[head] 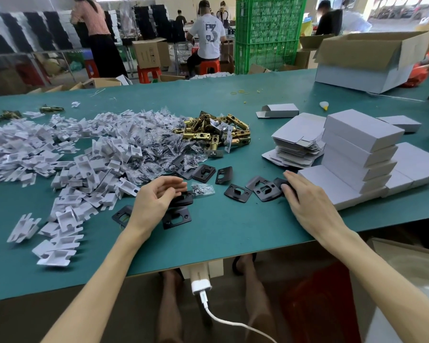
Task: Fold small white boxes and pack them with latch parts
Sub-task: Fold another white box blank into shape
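Observation:
Black strike plates (264, 191) lie scattered on the green table (221, 233) near its front edge, with a small stack (204, 173) behind them. My left hand (156, 196) lies on its side, its fingers curled round a black plate (183, 199). My right hand (307, 196) lies palm down, fingers straight, touching the plates beside the folded white boxes (357, 144). Flat box blanks (295, 144) are piled behind it. Brass latches (216, 132) form a heap in the middle. White plastic inserts (60, 157) and screw bags (159, 144) cover the left side.
A large open carton (364, 60) stands at the back right. One folded box (278, 111), a glue bottle (323, 105) and rubber bands (240, 91) lie further back. A charger and cable (201, 285) hang at the table's front edge. People work beyond the table, near green crates (268, 33).

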